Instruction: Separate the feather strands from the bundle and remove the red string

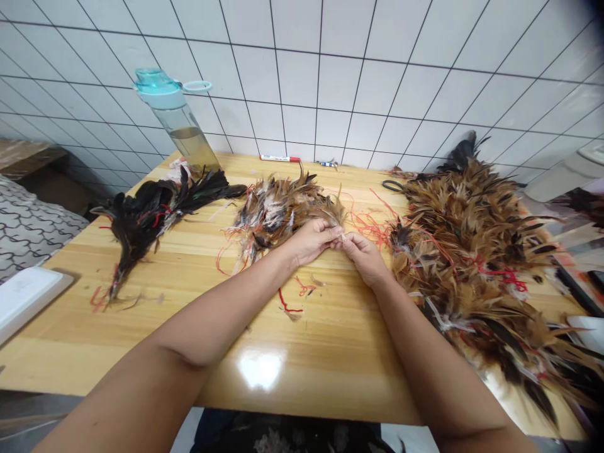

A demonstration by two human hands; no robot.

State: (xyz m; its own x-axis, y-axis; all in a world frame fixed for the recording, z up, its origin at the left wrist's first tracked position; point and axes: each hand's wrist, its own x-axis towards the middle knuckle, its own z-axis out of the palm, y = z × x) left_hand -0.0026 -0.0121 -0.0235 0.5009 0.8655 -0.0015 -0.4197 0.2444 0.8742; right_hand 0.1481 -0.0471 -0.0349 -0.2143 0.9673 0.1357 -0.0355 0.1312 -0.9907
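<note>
Left grip (315,243), right grip (365,255), perhaps one feather (338,212)

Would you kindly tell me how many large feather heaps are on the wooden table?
3: black heap at left, mixed heap in the middle, brown heap at right.

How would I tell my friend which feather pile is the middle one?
Find the wooden table by the tiled wall. The middle pile lies on it, just past the left hand, towards the wall. It mixes brown with pale white tufts, while the left pile is mostly black and the right pile is much bigger and mostly brown.
</note>
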